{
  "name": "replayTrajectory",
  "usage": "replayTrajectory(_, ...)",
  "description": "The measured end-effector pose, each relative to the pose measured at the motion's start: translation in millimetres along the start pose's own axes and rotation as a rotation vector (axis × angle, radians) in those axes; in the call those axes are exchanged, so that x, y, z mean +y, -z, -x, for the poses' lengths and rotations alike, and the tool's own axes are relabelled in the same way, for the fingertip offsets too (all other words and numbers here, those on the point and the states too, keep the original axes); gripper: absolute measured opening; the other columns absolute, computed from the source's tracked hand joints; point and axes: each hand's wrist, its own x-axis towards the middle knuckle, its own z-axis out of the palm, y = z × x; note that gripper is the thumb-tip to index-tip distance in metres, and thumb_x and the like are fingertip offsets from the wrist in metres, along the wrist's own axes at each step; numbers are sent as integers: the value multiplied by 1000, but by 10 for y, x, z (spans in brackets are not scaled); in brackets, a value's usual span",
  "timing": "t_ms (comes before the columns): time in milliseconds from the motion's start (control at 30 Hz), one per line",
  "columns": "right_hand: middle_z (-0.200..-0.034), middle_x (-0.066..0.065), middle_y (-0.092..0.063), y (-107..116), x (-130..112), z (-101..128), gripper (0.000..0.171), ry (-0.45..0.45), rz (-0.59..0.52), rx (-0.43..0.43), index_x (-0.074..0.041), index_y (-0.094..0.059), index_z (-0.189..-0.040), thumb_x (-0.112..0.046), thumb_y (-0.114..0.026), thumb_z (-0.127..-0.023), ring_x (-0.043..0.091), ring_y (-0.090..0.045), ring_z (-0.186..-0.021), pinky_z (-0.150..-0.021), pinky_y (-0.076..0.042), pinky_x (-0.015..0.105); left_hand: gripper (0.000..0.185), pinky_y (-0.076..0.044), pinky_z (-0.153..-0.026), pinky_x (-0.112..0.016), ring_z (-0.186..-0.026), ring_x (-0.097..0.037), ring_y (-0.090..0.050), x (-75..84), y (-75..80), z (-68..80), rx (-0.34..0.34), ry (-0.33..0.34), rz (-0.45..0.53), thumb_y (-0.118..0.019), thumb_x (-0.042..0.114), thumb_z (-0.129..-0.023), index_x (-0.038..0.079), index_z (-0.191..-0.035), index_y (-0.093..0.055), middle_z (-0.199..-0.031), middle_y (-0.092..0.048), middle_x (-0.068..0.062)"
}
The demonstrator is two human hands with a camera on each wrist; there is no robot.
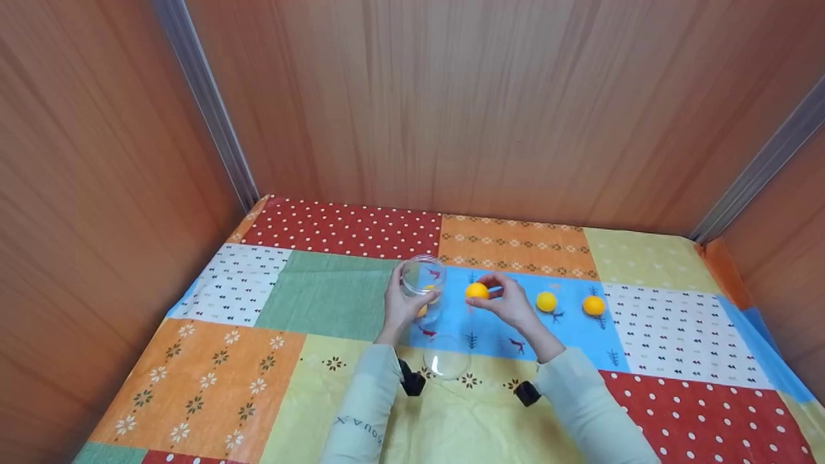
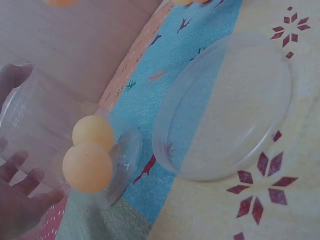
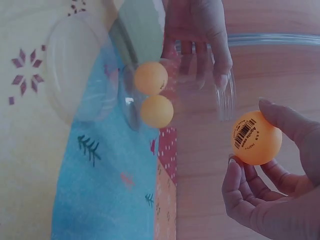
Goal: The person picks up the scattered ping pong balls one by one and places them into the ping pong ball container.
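Observation:
My left hand (image 1: 401, 309) grips a clear plastic jar (image 1: 423, 283) standing on the patchwork tablecloth, fingers wrapped round its wall (image 3: 200, 30). Two orange ping-pong balls (image 2: 89, 165) lie at the jar's bottom (image 3: 155, 95). My right hand (image 1: 509, 299) pinches another orange ball (image 1: 477, 290) between thumb and fingertips, just right of the jar's mouth; its barcode print shows in the right wrist view (image 3: 256, 138). The jar's clear lid (image 1: 446, 365) lies flat on the cloth between my forearms (image 2: 225, 107).
Two more orange balls (image 1: 546, 301) (image 1: 593, 305) sit on the blue patch to the right of my right hand. Wooden walls (image 1: 451, 109) close in the table at the back and both sides. Black wrist cameras (image 1: 412, 381) sit on both sleeves.

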Motion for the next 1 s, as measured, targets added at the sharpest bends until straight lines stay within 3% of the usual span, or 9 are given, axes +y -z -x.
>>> replayTrajectory(500, -102, 8, -55, -254, -243, -287, 43, 27, -51, 9, -6, -54, -106, -26, -73, -73, 24, -52, -88, -78, -47, 30, 81, -34, -93, -50, -117, -34, -37, 8, 1, -4, 1, 20, -6, -78, 20, -66, 15, -133, -34, -130, -40, -13)
replayTrajectory(700, -102, 9, -54, -345, -324, -393, 41, 11, -56, 24, -6, -54, -105, -24, -73, -73, 25, -52, -87, -75, -49, 29, 81, -35, -92, -49, -117, -34, -37, 17, 9, -5, -1, 21, -27, -79, 27, -64, 15, -131, -35, -129, -42, -10)
replayTrajectory(1000, -102, 7, -54, -435, -387, -518, 41, 12, -78, 41, -7, -54, -106, -23, -72, -73, 23, -52, -87, -75, -49, 28, 80, -37, -91, -48, -117, -33, -38, 13, 9, -14, 2, 33, -46, -79, 26, -64, 18, -131, -35, -129, -41, -7)
